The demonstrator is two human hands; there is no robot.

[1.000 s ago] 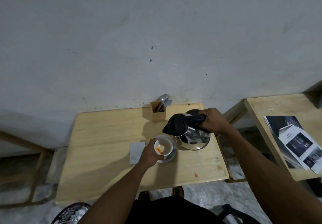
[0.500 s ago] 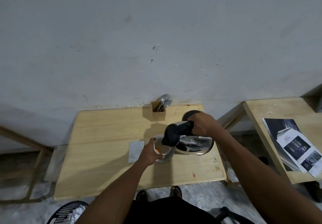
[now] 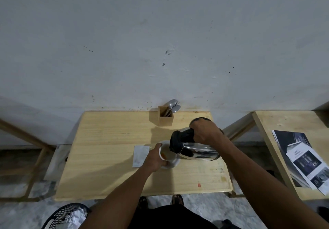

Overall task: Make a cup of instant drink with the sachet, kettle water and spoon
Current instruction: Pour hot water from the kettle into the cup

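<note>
A grey plaster wall (image 3: pixel 160 41) fills the upper half of the view. Against its foot stands a pale wooden bench (image 3: pixel 110 157), and a second bench (image 3: pixel 284 122) sits off to the right, carrying some printed leaflets (image 3: pixel 302 159).

Over the right-hand part of the main bench, a steel kettle (image 3: pixel 199 151) with a black lid is tipped well over on its side, its spout end hanging just above the cup. The right hand (image 3: pixel 204 132) is clamped around the kettle's black handle from above. The left hand (image 3: pixel 154 159) is wrapped around the near-left side of a white cup (image 3: pixel 167 154), fingers closed on its wall. The cup stands on a white saucer (image 3: pixel 175 163) near the middle of the bench and holds brownish-orange liquid.

Just left of the cup, partly under the left wrist, a flat white sachet (image 3: pixel 140 154) lies on the wood. At the back edge of the bench, close to the wall, a small wooden box (image 3: pixel 165 117) holds spoons (image 3: pixel 173 105) and a fork standing upright.

At the bottom left corner, on the floor, is a black mesh basket (image 3: pixel 62 216) with crumpled paper inside. The person's toes (image 3: pixel 178 199) show below the bench's front edge.
</note>
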